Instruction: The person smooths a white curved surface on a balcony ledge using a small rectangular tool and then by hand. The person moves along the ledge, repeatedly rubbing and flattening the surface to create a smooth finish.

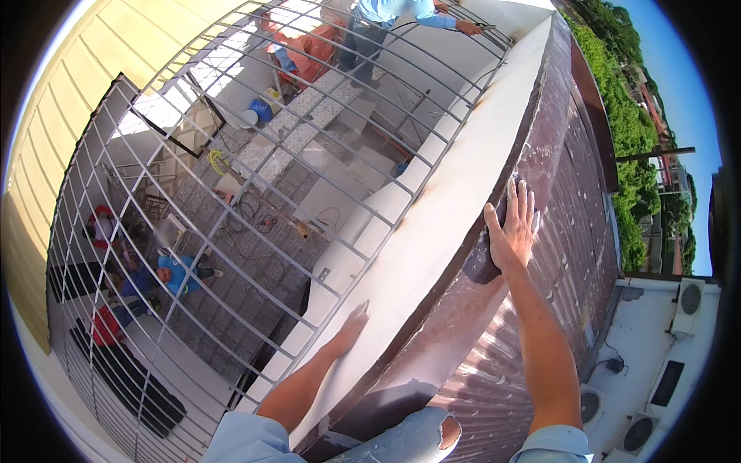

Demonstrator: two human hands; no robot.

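My right hand (513, 231) lies spread on the brown metal flashing (494, 293) along the edge of the corrugated roof, its fingertips pale with dust. Lower and to the left, my left hand (351, 328) rests against the white wall top (432, 239) with its fingers stretched out. Neither hand holds anything. Just left of my left hand runs the edge of a metal bar grille (363, 255), which meets the wall. My knee in torn jeans (409, 440) shows between my forearms at the bottom.
Through the grille, several people work in a paved yard far below, among cables, boards and a blue container (261, 109). Another person (394, 11) reaches to the grille's far end. Corrugated roofing (571, 231) slopes away right, toward air-conditioner units (689, 297) and trees.
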